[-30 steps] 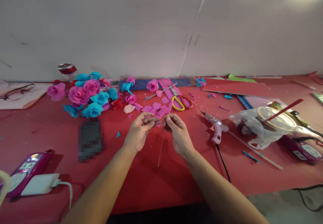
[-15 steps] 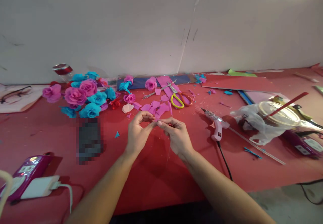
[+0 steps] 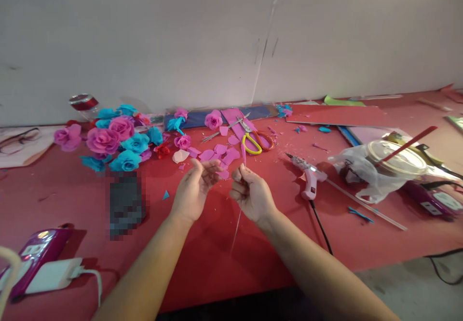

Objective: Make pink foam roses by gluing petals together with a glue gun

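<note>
My right hand (image 3: 251, 193) is closed in a pinch on a thin wire stem (image 3: 237, 227) held upright above the red table (image 3: 202, 263). A small rolled pink foam bud (image 3: 243, 153) sits at the wire's top end. My left hand (image 3: 193, 190) is just to its left, palm turned toward the right hand, fingers apart and lightly curled, with nothing in them that I can see. Loose pink foam petals (image 3: 220, 153) lie on the table right behind both hands.
Finished pink and blue foam roses (image 3: 115, 140) are heaped at the back left. Yellow and orange scissors (image 3: 255, 142) lie behind the petals. A pink glue gun (image 3: 309, 178) rests to the right, beside a plastic bag with a lidded cup (image 3: 379, 171). A purple power strip (image 3: 36, 251) is near left.
My left hand has let go of the stem and opened, drawing a little to the left. My right hand has turned the wire upright and keeps hold of it.
</note>
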Demonstrator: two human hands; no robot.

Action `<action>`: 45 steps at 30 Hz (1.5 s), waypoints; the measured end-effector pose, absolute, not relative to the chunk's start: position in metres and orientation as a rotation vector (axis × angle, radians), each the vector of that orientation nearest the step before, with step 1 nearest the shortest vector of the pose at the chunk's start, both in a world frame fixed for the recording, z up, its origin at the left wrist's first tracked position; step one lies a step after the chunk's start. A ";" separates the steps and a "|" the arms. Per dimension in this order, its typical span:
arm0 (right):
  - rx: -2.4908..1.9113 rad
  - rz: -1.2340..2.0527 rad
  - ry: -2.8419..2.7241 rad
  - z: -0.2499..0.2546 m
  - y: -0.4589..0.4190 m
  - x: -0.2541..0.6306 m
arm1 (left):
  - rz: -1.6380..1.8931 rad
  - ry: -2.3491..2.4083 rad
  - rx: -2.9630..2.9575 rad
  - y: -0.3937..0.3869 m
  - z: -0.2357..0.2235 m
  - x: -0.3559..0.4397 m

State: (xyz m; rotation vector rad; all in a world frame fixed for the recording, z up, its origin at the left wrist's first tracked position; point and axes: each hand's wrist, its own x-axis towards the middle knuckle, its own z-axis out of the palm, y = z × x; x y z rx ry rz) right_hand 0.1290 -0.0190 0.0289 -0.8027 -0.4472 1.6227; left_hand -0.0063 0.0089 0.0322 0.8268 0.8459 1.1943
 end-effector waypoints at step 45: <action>-0.830 1.399 -0.469 0.039 -0.018 0.136 | 0.910 0.888 0.916 0.000 0.046 -0.010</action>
